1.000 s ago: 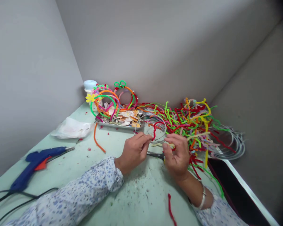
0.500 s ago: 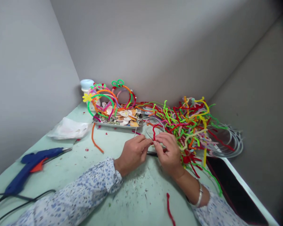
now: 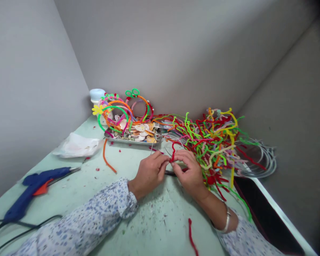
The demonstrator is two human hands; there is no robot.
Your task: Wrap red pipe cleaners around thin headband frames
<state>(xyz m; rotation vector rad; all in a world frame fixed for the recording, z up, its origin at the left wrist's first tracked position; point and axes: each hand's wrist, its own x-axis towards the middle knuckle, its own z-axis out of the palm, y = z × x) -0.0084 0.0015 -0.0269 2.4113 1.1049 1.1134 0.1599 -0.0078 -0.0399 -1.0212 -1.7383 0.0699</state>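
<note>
A red pipe cleaner rises in a bent curl from between my fingertips. My left hand pinches its lower part from the left, thumb and forefinger together. From the right, my right hand pinches the same piece, its fingertips almost touching the left ones. Just behind my fingers stands a thin clear wire hoop; whether the red piece is wound on it I cannot tell. Below my hands lies a dark tool, mostly covered. Another red pipe cleaner strip lies near the front edge.
A metal tray holds shells and several colourful pipe-cleaner hoops. A tangled pipe-cleaner heap and coiled clear wire lie right, beside a black panel. Left are a blue glue gun, plastic bag and lidded bottle.
Both hands have shifted slightly left and closer together at the fingertips. The red pipe cleaner stays pinched between them, its upper end a little lower.
</note>
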